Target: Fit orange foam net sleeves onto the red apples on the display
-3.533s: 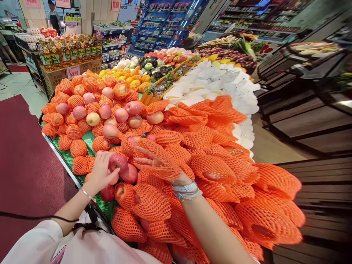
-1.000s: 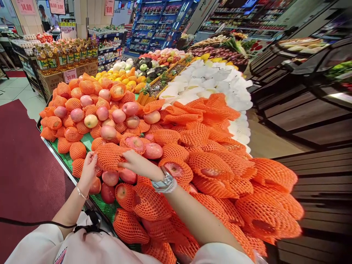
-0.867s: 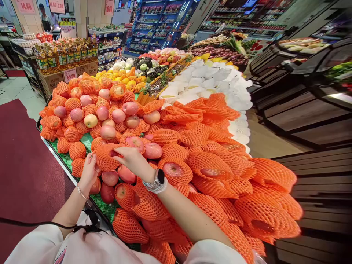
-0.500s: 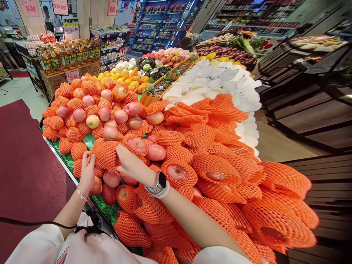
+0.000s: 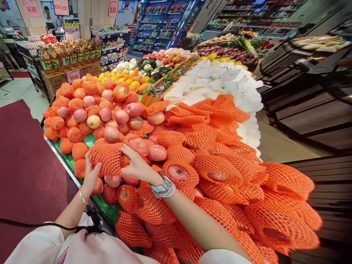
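Between my two hands is an orange foam fruit net (image 5: 106,158), bulging over a rounded shape. Any fruit inside it is hidden by the mesh. My left hand (image 5: 90,174) curves round its left end, thumb in front and fingers at the far side. At the right end, my right hand (image 5: 139,167) has thumb and fingers spread about the net's edge. Just below lie bare red apples (image 5: 110,194). Beyond the hands, a pile mixes netted apples with bare ones (image 5: 111,133). A netted apple (image 5: 180,172) shows its top right of my right wrist.
Orange foam nets (image 5: 280,220) heap up on the right. White-wrapped fruit (image 5: 214,79) lies behind them. Green matting (image 5: 108,211) lines the display near its metal edge (image 5: 62,161). Oil bottles (image 5: 64,58) stand at the back left. A person (image 5: 49,20) is in the far background.
Both hands have loosened from a pinch at the net's ends to a wider hold with thumbs apart. The right wrist has turned, and the net looks fuller.
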Tool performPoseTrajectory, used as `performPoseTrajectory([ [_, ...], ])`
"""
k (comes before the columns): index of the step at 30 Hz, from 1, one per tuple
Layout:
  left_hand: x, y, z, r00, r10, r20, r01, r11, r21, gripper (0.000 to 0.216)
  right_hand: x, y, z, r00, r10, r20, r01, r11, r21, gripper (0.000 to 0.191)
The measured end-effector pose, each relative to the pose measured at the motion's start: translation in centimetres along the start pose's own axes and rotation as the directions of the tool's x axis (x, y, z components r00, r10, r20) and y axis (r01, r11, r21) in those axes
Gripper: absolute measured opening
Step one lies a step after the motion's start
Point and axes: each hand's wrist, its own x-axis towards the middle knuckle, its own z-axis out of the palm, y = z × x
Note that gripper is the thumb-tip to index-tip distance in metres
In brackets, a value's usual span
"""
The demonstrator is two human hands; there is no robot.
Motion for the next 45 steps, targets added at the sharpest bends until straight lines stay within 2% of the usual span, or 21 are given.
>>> performPoseTrajectory([
  [2, -0.2, -0.5, 0.0, 1.0, 0.021, -0.021, -0.021, 1.0, 0.004, 0.076, 0.0, -0.1, 0.0, 0.999, -0.034, -0.013, 0.034, 0.999, -0.01, 0.025],
  [6, -0.5, -0.5, 0.3, 0.999, 0.028, -0.046, -0.027, 0.999, 0.025, 0.079, -0.2, -0.4, 0.3, 0.996, -0.071, -0.058, 0.074, 0.995, 0.063, 0.022],
  [11, -0.5, -0.3, 0.7, 0.996, 0.01, -0.085, -0.006, 0.999, 0.048, 0.075, -0.5, 0.3, 1.8, 0.995, 0.049, -0.092, -0.025, 0.968, 0.25, 0.041],
  [14, 0.0, -0.2, 0.9, 0.984, -0.011, -0.18, 0.024, 0.997, 0.067, 0.072, -0.3, 1.4, 2.8, 0.987, 0.14, -0.077, -0.096, 0.903, 0.419, 0.049],
  [16, 0.4, 0.0, 1.0, 0.975, -0.059, -0.214, 0.066, 0.997, 0.027, 0.078, 0.0, 2.0, 3.1, 0.982, 0.188, -0.035, -0.142, 0.836, 0.53, 0.048],
  [18, 0.6, 0.3, 0.8, 0.982, -0.107, -0.158, 0.103, 0.994, -0.038, 0.088, 0.2, 2.3, 3.0, 0.976, 0.218, 0.021, -0.186, 0.771, 0.61, 0.044],
  [21, 0.4, 0.2, 0.4, 0.983, -0.17, 0.072, 0.176, 0.981, -0.078, 0.101, 0.4, 2.2, 2.9, 0.963, 0.26, 0.07, -0.241, 0.718, 0.653, 0.042],
  [23, 0.2, -0.3, 0.1, 0.965, -0.201, 0.167, 0.21, 0.977, -0.037, 0.105, 0.6, 2.1, 2.8, 0.956, 0.277, 0.092, -0.268, 0.708, 0.653, 0.042],
  [24, 0.3, -0.5, -0.1, 0.967, -0.199, 0.159, 0.202, 0.979, -0.002, 0.103, 0.7, 2.0, 2.8, 0.955, 0.275, 0.108, -0.278, 0.712, 0.645, 0.042],
  [27, 1.6, -0.5, -1.4, 0.99, -0.133, 0.036, 0.129, 0.987, 0.101, 0.092, 1.0, 1.6, 1.9, 0.963, 0.246, 0.112, -0.264, 0.774, 0.575, 0.038],
  [30, 5.1, 1.1, -3.5, 1.0, -0.013, -0.022, 0.018, 0.968, 0.25, 0.091, 0.7, 0.6, -0.8, 0.976, 0.214, -0.036, -0.179, 0.888, 0.423, 0.032],
  [31, 6.7, 1.8, -4.2, 0.997, 0.083, 0.0, -0.076, 0.915, 0.397, 0.091, 0.4, 0.2, -2.1, 0.973, 0.208, -0.099, -0.158, 0.916, 0.368, 0.03],
  [32, 8.3, 2.4, -4.8, 0.982, 0.182, 0.048, -0.177, 0.809, 0.56, 0.09, 0.0, -0.1, -3.4, 0.966, 0.207, -0.157, -0.149, 0.936, 0.318, 0.029],
  [33, 9.9, 2.8, -5.2, 0.963, 0.239, 0.121, -0.254, 0.674, 0.693, 0.089, -0.4, -0.3, -4.7, 0.955, 0.212, -0.209, -0.151, 0.95, 0.273, 0.028],
  [34, 11.4, 3.0, -5.5, 0.948, 0.243, 0.207, -0.309, 0.532, 0.788, 0.087, -0.9, -0.4, -6.0, 0.941, 0.219, -0.258, -0.16, 0.959, 0.233, 0.028],
  [36, 13.8, 2.7, -5.6, 0.926, 0.147, 0.347, -0.376, 0.305, 0.875, 0.083, -1.9, -0.2, -8.5, 0.907, 0.228, -0.355, -0.185, 0.971, 0.152, 0.028],
  [37, 14.7, 2.3, -5.6, 0.917, 0.086, 0.391, -0.399, 0.239, 0.885, 0.083, -2.4, 0.1, -9.6, 0.886, 0.227, -0.404, -0.2, 0.974, 0.109, 0.029],
  [39, 15.7, 1.2, -5.6, 0.897, 0.001, 0.443, -0.436, 0.182, 0.882, 0.083, -3.3, 1.1, -11.7, 0.835, 0.236, -0.496, -0.245, 0.968, 0.048, 0.029],
  [41, 15.9, 0.1, -5.9, 0.881, -0.018, 0.473, -0.462, 0.189, 0.867, 0.083, -4.3, 2.1, -13.7, 0.764, 0.277, -0.582, -0.305, 0.951, 0.052, 0.028],
  [45, 15.5, -1.1, -7.4, 0.844, 0.018, 0.536, -0.529, 0.188, 0.828, 0.085, -7.0, 3.3, -17.5, 0.549, 0.385, -0.742, -0.351, 0.912, 0.214, 0.02],
])
